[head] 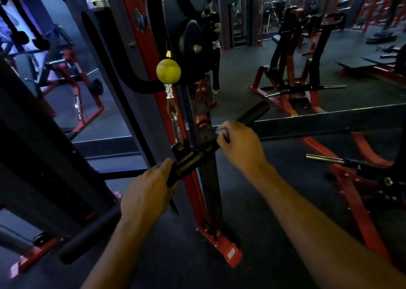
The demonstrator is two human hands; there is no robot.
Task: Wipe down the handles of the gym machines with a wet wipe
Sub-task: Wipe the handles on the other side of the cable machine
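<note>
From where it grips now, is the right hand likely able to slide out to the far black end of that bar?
Probably yes. The right hand grips the bar partway along, and the far grip beyond it looks bare, with nothing seen across it. The left hand holds the near end.

One bar handle (219, 143); two hands; one yellow ball (168, 71); one carabiner (176, 126).

Little is showing legibly here. The number 12 is sitting on the weight stack (201, 104) at about 12 o'clock from the hands; lower plate markings are blurring out. A white letter A is standing on a black collar (358, 167) at 3 o'clock.
</note>
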